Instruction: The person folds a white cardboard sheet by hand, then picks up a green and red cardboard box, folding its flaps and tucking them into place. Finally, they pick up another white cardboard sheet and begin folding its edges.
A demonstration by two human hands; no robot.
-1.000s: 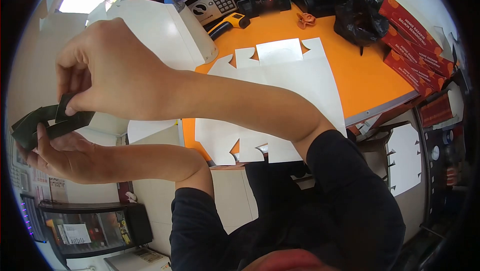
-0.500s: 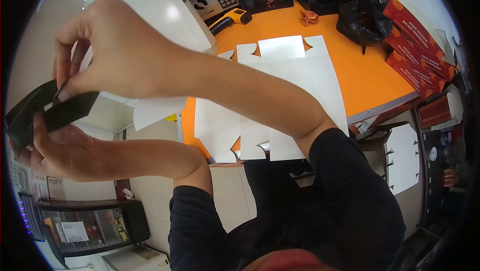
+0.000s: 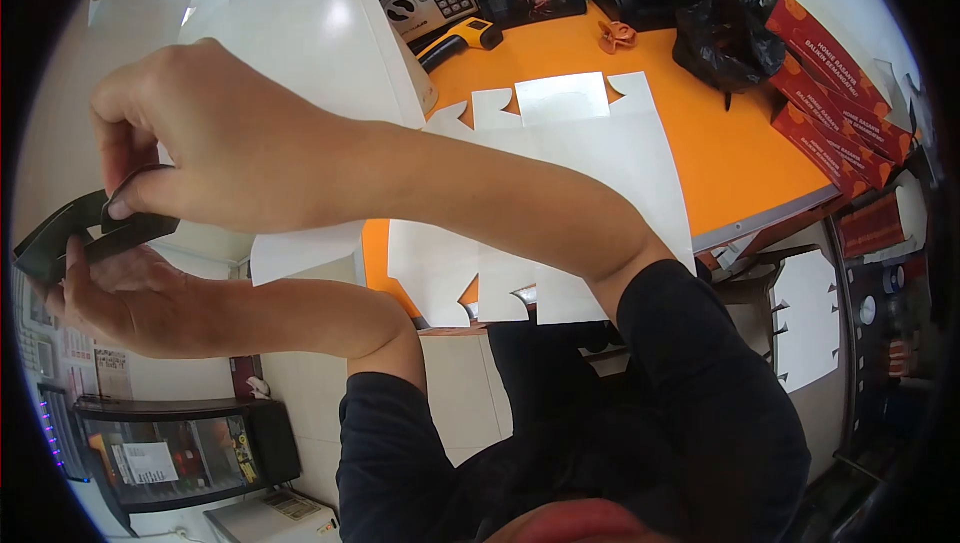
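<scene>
At the far left, my two hands hold a dark green folded piece (image 3: 135, 233) that looks like stiff card with an opening in it. My left hand (image 3: 125, 303) supports it from below, fingers round its lower side. From above, my right hand (image 3: 190, 153) pinches its upper edge between thumb and fingers. Part of the piece is hidden behind the fingers. Under my right forearm, a white die-cut cardboard sheet (image 3: 610, 183) with notched tabs lies on the orange table (image 3: 740, 183).
More white sheets (image 3: 300, 53) stand at the table's left. Along the back are a yellow-black gun-shaped tool (image 3: 465, 40), a keypad safe (image 3: 432, 3), a phone (image 3: 532, 3), an orange claw clip (image 3: 617, 37), a black plastic bag (image 3: 725, 38) and red boxes (image 3: 825, 73).
My right hand has moved down and slightly left, closer to my left hand. The dark green piece has tilted and looks narrower. The white sheets at left have shifted a little.
</scene>
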